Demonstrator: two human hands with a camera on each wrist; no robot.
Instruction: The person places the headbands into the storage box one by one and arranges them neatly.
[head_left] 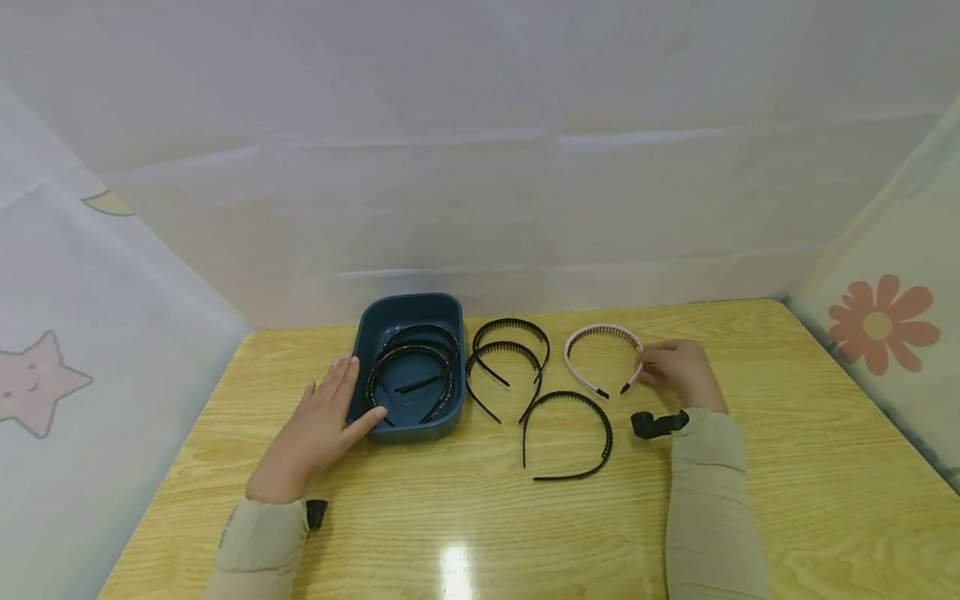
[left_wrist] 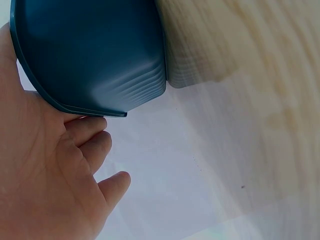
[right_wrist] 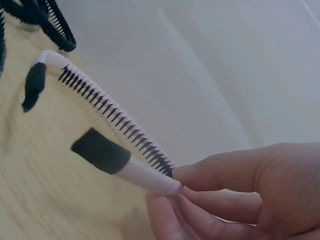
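Observation:
My right hand pinches one side of a pink headband with black teeth and black tips. In the right wrist view the thumb and fingers grip the pink headband near one end. My left hand rests with fairly straight fingers along the left rim of a blue basin, thumb at its front edge. Several black headbands lie inside the basin. In the left wrist view the palm and fingers lie against the blue basin's wall.
Two overlapping black headbands lie right of the basin, and another black headband lies nearer the front. The wooden table meets a white cloth backdrop behind. Patterned cloth walls stand at both sides.

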